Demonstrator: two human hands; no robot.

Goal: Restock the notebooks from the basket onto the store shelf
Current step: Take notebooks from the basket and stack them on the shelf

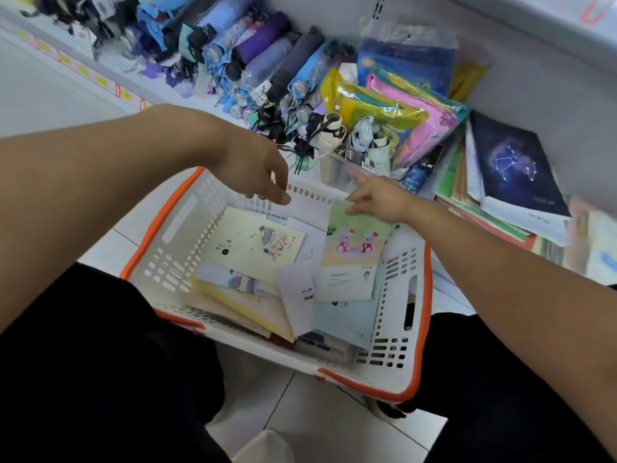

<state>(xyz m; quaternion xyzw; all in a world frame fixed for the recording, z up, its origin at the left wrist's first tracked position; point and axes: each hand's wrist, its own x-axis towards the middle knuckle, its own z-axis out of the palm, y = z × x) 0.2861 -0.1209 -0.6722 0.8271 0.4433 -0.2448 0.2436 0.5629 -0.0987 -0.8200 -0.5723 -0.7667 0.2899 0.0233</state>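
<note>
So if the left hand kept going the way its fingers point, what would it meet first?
Probably the basket's far wall, just beyond the left hand; its fingertips hang close before that white slotted rim, though depth here is hard to judge.

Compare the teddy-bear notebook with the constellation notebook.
The teddy-bear notebook has a pale green cover; the constellation notebook is dark blue. The teddy-bear notebook is in the basket, pinched by the right hand; the constellation notebook lies untouched on a shelf stack. Both face cover-up.
</note>
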